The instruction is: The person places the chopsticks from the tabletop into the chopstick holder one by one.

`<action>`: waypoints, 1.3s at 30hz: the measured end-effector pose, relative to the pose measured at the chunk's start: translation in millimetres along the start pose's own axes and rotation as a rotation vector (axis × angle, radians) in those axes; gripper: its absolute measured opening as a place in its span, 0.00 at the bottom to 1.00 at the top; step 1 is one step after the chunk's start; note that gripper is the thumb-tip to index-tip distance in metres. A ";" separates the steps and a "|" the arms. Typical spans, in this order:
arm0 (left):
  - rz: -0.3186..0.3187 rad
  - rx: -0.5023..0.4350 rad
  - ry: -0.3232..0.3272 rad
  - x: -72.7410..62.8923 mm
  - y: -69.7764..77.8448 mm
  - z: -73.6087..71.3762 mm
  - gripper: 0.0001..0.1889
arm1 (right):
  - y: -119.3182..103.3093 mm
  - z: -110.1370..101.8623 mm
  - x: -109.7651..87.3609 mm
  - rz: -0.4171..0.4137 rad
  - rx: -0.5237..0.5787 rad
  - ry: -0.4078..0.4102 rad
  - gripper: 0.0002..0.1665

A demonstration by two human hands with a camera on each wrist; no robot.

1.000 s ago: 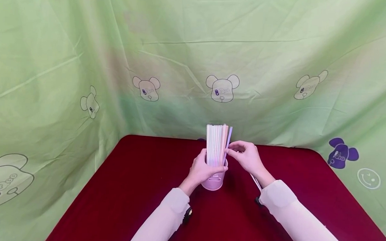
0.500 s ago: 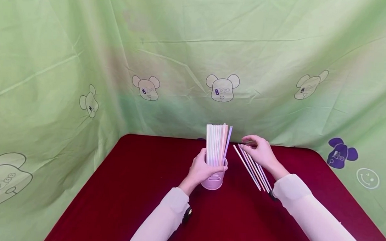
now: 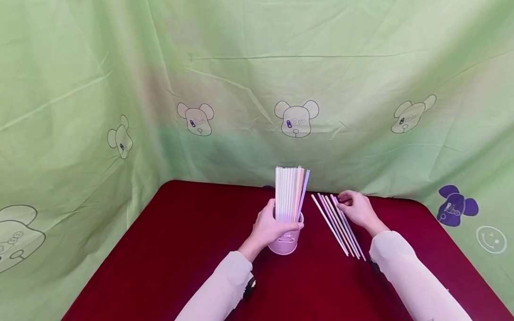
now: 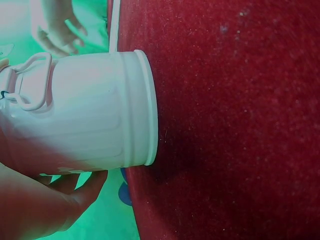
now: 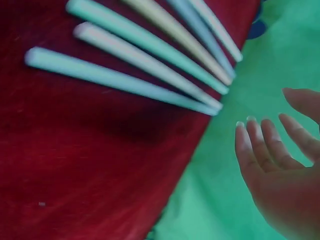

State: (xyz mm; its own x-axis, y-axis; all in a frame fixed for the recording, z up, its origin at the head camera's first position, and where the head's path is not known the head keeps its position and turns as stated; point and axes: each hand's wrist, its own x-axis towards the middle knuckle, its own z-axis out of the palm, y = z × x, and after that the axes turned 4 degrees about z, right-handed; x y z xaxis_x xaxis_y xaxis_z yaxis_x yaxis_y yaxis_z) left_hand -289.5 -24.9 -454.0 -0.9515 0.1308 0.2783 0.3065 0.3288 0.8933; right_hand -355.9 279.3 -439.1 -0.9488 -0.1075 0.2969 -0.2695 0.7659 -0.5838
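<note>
A small pinkish-white bucket point(image 3: 285, 244) with a wire handle stands on the red tabletop. My left hand point(image 3: 268, 224) curls round its upper part, fingers and thumb on either side. From the bucket rises a tight bundle of pale straws point(image 3: 286, 192), and one purple straw point(image 3: 304, 188) leans out on the right. Several loose pastel straws point(image 5: 145, 35) lie side by side on the table to the bucket's right. By their far ends is my right hand point(image 5: 280, 165), fingers spread and holding nothing. The left wrist view shows the bucket's side point(image 4: 90, 110) with the left hand point(image 4: 45, 210) beneath it.
The table point(image 3: 185, 271) is covered in red cloth. A green curtain point(image 3: 243, 75) printed with bear heads hangs behind its far edge and at the left. Dark bands sit at both wrists.
My right hand has left the purple straw at the bucket and moved right, to the far ends of the loose straws. My left hand keeps its grip on the bucket.
</note>
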 end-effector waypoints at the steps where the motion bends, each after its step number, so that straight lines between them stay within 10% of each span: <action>1: -0.002 0.000 -0.001 -0.1 0.2 0.0 0.41 | 4.2 0.6 -0.6 0.003 -0.007 -0.002 0.17; 28: 0.002 0.022 0.000 3.4 3.2 1.6 0.41 | 43.4 -1.8 -8.3 0.236 -0.114 -0.077 0.14; 39: 0.005 0.008 0.007 2.2 0.7 1.7 0.41 | 45.4 -6.6 -6.3 0.393 0.197 -0.213 0.08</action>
State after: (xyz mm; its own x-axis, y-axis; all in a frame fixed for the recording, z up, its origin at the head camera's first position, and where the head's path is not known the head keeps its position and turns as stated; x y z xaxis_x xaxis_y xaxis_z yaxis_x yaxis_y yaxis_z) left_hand -291.4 -22.8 -453.4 -0.9503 0.1256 0.2850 0.3111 0.3360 0.8890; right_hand -361.1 318.9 -462.5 -0.9920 0.0229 -0.1238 0.1094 0.6424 -0.7585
